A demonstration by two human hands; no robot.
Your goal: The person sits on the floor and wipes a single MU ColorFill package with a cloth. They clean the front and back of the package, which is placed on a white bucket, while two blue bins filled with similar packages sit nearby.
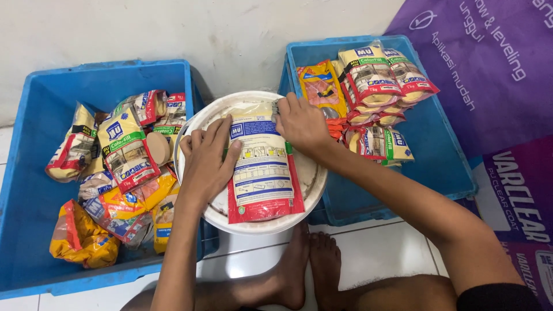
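Pressing red-edged pouch on white bucket lid, both hands' fingers flat, white tiled floor, white wall

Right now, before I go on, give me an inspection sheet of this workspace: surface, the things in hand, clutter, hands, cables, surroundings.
Surface: white tiled floor; a round white bucket lid serves as the work surface.
Job's things: one red and white pouch lies flat, back side up, on the lid.
Clutter: left blue crate holds loose yellow and red pouches; right blue crate holds stacked pouches.
Hands: left hand lies flat on the pouch's left edge; right hand presses its top right corner, fingers spread.
Cables: nothing seen.
Surroundings: white wall, purple banner, the person's bare feet.
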